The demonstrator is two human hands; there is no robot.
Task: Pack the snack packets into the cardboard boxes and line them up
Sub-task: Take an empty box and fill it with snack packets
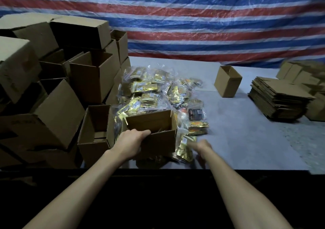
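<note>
As you pack: your left hand (131, 144) grips the cardboard box (159, 141) rim.
Right hand (202, 146): blurred; grip unclear.
Snack packets (151, 88): likely light, slippery; pinch edges.

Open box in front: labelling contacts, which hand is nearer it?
Left. The left hand grips the open box at its rim; the right hand is apart, by a gold packet.
</note>
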